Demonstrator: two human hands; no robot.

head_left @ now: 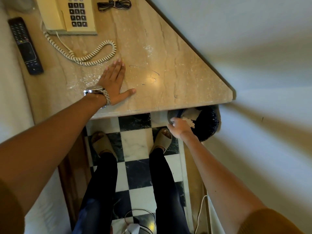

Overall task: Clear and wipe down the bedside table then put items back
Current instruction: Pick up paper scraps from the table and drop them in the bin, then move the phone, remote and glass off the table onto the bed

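Resting my left hand (113, 81) flat and open on the bedside table (168, 48), I had my right hand (179, 127) curled at the bin (209, 125), but I could not tell if it held anything. The phone (79, 14) and remote (25, 46) sat on top, so lifting them off seemed next.

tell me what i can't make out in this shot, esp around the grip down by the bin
Head view only:
- Right grip: small and blurred, so it is unclear whether its fingers hold the white scrap or the bin's rim.
- Bin: part hidden under the table edge.
- Telephone: upper part cut off by the frame's top.
- Remote: button labels too small.
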